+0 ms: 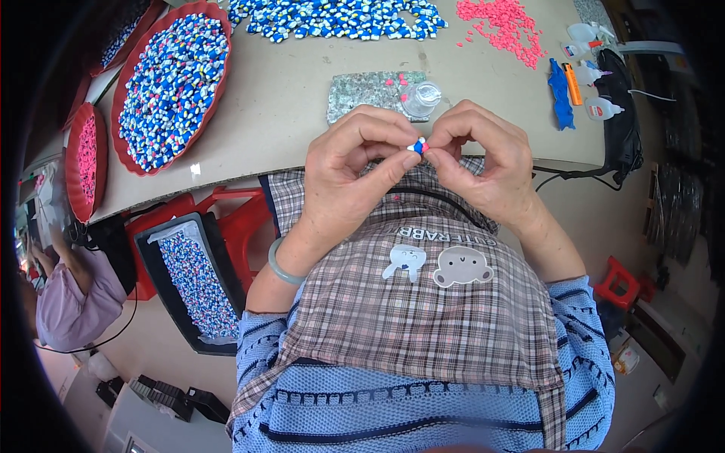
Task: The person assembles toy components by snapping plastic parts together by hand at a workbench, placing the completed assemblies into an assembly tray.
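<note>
A tiny blue-and-white figure (pixel 418 146) with a pink bit at its right side is pinched between both my hands, just past the table's near edge. Thumb and forefinger of my left hand (pixel 343 162) grip its left side. My right hand (pixel 495 155) has thumb and forefinger closed at the pink bit, which looks like one of the small pink pieces. Behind the fingers lies a speckled stone slab (pixel 355 92) bearing a clear plastic cup-like container (pixel 421 100) and a few pink pieces (pixel 390 81).
Heaps of blue-and-white figures (pixel 340 19) and pink pieces (pixel 502 26) cover the far table. Red trays of figures (pixel 172 87) and pink pieces (pixel 86 162) stand left. Glue bottles (pixel 602 109) and an orange cutter (pixel 572 83) lie right. A black crate (pixel 192 279) sits lower left; a person (pixel 79 298) sits beyond.
</note>
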Motion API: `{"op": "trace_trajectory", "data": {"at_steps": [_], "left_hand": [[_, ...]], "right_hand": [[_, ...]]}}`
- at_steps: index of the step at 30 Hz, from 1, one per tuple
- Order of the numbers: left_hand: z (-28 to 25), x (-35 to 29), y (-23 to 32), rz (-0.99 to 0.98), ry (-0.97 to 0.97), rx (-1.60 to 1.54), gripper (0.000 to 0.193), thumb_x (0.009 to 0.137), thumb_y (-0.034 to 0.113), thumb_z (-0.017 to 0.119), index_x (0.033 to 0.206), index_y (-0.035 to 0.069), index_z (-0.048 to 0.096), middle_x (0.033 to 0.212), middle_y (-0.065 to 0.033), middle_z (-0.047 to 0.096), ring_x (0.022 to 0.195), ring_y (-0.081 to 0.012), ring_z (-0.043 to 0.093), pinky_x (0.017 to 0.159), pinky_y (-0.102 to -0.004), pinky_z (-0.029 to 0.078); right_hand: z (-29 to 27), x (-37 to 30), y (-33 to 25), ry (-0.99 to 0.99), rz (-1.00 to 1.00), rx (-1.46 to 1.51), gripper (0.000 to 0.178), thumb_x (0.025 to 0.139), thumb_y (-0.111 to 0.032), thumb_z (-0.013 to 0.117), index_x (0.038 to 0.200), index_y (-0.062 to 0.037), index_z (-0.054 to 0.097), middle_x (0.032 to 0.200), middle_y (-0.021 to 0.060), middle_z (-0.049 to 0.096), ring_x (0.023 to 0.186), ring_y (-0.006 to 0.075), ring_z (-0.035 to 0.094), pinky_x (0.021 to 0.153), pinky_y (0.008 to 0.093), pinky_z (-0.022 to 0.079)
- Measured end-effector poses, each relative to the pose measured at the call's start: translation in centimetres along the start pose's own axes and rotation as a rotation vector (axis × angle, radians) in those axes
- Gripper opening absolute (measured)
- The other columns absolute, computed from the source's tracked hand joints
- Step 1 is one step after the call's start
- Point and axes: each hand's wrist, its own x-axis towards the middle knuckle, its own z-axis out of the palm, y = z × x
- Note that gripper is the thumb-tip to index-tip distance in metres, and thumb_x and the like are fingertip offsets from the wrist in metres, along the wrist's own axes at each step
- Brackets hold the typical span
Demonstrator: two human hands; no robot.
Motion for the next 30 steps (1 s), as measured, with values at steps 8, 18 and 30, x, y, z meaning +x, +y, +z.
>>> {"op": "trace_trajectory", "data": {"at_steps": [8, 18, 30], "left_hand": [[0.3, -0.8, 0.1, -0.008, 0.013, 0.085, 0.015, 0.083, -0.008, 0.068, 0.097, -0.003, 0.065, 0.107, -0.0115, 0.061, 0.095, -0.0156, 0.065, 0.082, -0.0263, 0.058], [0.4, 0.4, 0.1, 0.155, 0.08, 0.389, 0.016, 0.08, -0.008, 0.07, 0.095, -0.002, 0.064, 0.102, -0.0118, 0.063, 0.091, -0.0159, 0.066, 0.076, -0.0261, 0.06], [0.8, 0.3, 2.1, 0.308, 0.086, 0.845, 0.019, 0.073, -0.009, 0.072, 0.086, 0.001, 0.062, 0.09, -0.0151, 0.064, 0.081, -0.0299, 0.065, 0.068, -0.0356, 0.054]], "right_hand": [[0.5, -1.0, 0.2, -0.01, 0.218, 0.243, 0.012, 0.078, 0.001, 0.072, 0.086, -0.0017, 0.064, 0.079, 0.0034, 0.063, 0.066, 0.01, 0.063, 0.056, 0.0225, 0.051], [1.0, -0.1, 0.8, 0.028, 0.098, 0.096, 0.012, 0.079, 0.004, 0.069, 0.089, -0.0002, 0.064, 0.082, 0.0048, 0.064, 0.069, 0.0117, 0.065, 0.059, 0.0235, 0.054], [2.4, -1.6, 0.4, 0.036, 0.492, 0.646, 0.01, 0.093, -0.006, 0.064, 0.102, -0.0015, 0.064, 0.091, 0.0, 0.065, 0.078, 0.006, 0.06, 0.068, 0.0219, 0.051]]}}
